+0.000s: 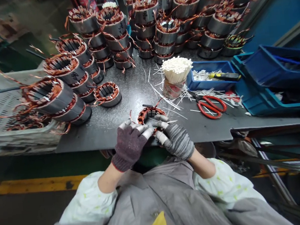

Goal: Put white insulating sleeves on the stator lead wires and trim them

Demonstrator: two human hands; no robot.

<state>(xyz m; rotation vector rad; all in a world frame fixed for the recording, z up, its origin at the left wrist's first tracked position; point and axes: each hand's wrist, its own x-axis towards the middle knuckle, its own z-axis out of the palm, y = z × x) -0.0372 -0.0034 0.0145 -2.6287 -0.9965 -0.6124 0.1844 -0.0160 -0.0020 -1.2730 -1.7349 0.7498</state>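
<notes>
A motor stator [150,113] with copper windings lies near the table's front edge, partly hidden behind my fingers. My left hand [131,140], in a dark purple glove with white-wrapped fingertips, closes round its left and near side. On the opposite side, my right hand [175,136] wears a grey striped glove, also with white-wrapped fingertips. Its thumb and fingers are pinched together at the winding's right rim. A thin white stick [173,121] juts out to the right from between these fingers. Just beyond the stator stands a can [172,88] packed with white sticks.
Stacked stators [116,28] line the back and left, one single stator [108,95] nearer. Red-handled scissors [211,107] lie among loose white sticks at right. A blue tray [215,82] carries a yellow-black cutter [224,76]; blue bins [282,97] flank it. A white basket [0,139] stands left.
</notes>
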